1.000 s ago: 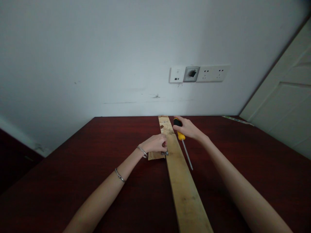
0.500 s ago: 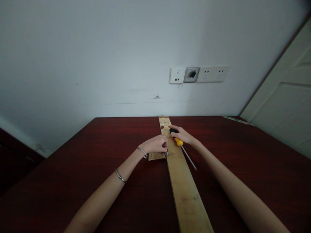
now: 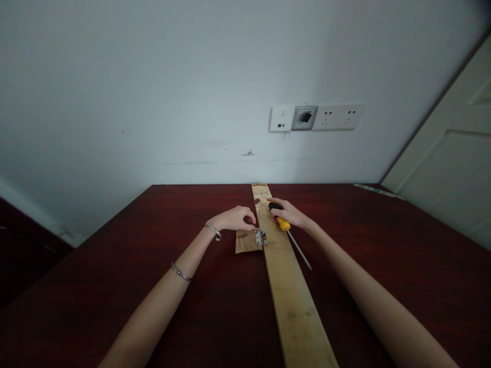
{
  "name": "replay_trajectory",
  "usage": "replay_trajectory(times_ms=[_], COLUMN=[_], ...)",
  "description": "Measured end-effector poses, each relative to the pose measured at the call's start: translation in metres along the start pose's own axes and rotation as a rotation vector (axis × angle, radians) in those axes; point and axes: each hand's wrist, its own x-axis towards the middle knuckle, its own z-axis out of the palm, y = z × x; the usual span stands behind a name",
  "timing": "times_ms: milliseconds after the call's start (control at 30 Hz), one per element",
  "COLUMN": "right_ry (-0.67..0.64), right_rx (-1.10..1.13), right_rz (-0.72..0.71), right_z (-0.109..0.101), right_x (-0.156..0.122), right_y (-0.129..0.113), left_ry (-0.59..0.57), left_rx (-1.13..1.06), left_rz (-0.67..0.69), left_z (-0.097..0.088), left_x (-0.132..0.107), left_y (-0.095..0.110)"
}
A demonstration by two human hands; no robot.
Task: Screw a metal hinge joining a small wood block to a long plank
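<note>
A long wooden board (image 3: 289,291) runs from the near edge toward the wall. Against its left side lies a short wooden piece (image 3: 245,245), and a small metal hinge (image 3: 261,237) spans the joint between them. My left hand (image 3: 235,219) hovers just above the short piece, fingers curled, with a gap between thumb and fingertips; nothing is visible in it. My right hand (image 3: 289,212) rests at the board's right edge, wrapped around a screwdriver (image 3: 284,224) with a yellow and black handle. Its metal shaft points toward me and to the right.
The dark red tabletop (image 3: 184,225) ends at a pale wall (image 3: 172,92) with a row of sockets (image 3: 333,117). A thin, pale strip (image 3: 378,191) lies at the back right, near a white door (image 3: 452,153).
My left hand has drawn back to the left and off the hinge, which is now uncovered. My right hand and the screwdriver have stayed in place.
</note>
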Motion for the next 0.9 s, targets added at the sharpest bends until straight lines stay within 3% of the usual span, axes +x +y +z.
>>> replay_trajectory(times_ms=[167, 467, 700, 900], right_ry=[0.000, -0.029, -0.026, -0.004], right_rx=[-0.003, 0.011, -0.009, -0.039], right_rz=[-0.003, 0.013, 0.014, 0.009], right_z=[0.000, 0.000, -0.001, -0.001], right_x=[0.001, 0.001, 0.000, 0.001], right_y=[0.001, -0.001, -0.002, -0.002], left_ry=[0.081, 0.076, 0.072, 0.051], left_rx=[-0.015, 0.135, 0.193, 0.267], left_rz=[0.073, 0.044, -0.045, 0.002], left_z=[0.011, 0.031, 0.032, 0.032], left_x=[0.005, 0.011, 0.014, 0.016], left_y=[0.003, 0.012, 0.022, 0.027])
